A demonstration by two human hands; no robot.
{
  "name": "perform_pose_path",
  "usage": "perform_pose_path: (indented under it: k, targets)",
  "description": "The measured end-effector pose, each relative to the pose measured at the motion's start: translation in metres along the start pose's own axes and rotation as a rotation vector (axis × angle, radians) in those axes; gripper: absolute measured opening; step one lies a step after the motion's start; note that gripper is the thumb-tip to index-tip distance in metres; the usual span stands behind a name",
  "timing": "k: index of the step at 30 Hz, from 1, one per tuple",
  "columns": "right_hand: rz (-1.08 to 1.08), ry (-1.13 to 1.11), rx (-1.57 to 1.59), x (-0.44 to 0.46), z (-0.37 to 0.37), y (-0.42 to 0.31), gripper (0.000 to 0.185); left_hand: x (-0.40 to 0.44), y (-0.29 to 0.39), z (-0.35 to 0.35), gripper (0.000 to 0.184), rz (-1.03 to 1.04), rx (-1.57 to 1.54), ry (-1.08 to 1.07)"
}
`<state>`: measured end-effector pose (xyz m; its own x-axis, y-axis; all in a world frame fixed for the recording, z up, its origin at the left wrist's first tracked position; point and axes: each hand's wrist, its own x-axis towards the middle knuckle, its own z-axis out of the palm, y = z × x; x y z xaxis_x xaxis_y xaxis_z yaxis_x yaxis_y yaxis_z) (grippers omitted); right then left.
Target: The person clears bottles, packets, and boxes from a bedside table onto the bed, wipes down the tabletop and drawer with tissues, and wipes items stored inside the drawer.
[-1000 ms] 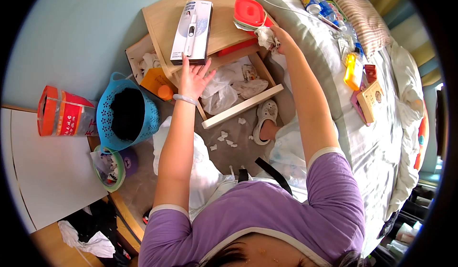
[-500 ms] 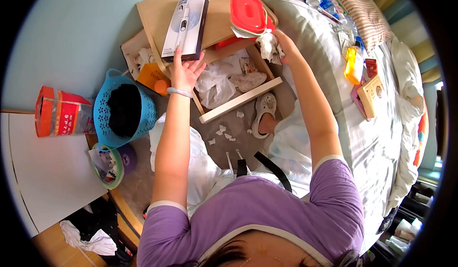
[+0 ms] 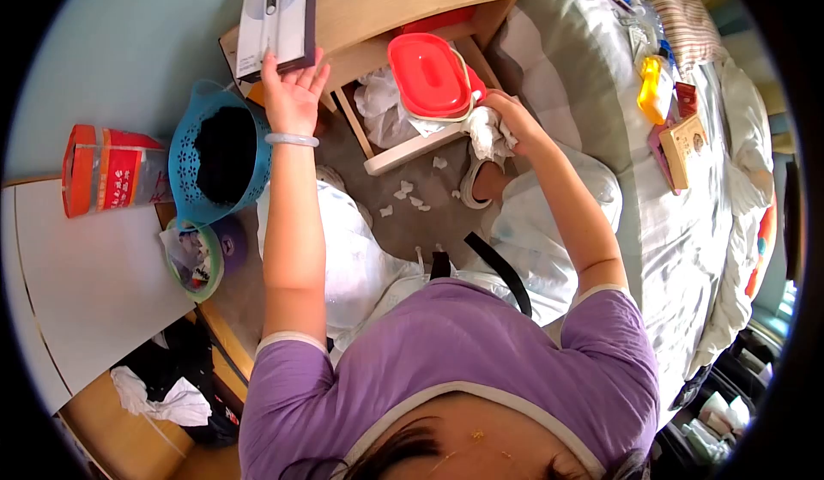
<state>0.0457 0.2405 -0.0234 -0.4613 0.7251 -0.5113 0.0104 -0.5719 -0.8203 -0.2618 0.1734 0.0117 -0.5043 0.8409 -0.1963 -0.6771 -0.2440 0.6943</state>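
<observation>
My left hand is palm up under the lower end of a white box with a pen-like device printed on it; the thumb rests on its face. In my right hand, closed fingers hold a red-lidded container with a pale band around it, together with crumpled white tissue. The container hangs over the open drawer, where white plastic bags lie.
A blue basket with dark contents stands at the left, beside a red bag and a green-rimmed bin. Paper scraps lie on the floor. The bed is on the right, the wooden cabinet ahead.
The white box has moved left and up with my left hand. My right hand has brought the red container lower, from over the cabinet top to over the drawer. The view has shifted.
</observation>
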Motion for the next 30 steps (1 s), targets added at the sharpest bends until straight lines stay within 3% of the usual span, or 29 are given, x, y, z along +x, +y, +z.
perform_pose_path:
  k: [7, 18, 28, 30]
  targets:
    - [0.196, -0.002, 0.098, 0.044, 0.019, 0.036, 0.023, -0.016, 0.028, -0.012, 0.054, 0.105, 0.034, 0.023]
    - [0.129, 0.011, 0.147, 0.175, 0.064, 0.055, 0.024, -0.018, 0.058, -0.028, 0.054, 0.132, -0.009, 0.064]
    - [0.079, 0.083, -0.001, 0.222, 0.088, 0.05, 0.023, -0.012, 0.058, -0.035, 0.054, 0.102, -0.021, 0.053]
    - [0.055, 0.235, -0.093, 0.212, 0.096, 0.045, 0.025, -0.012, 0.057, -0.034, 0.054, 0.094, -0.024, 0.04]
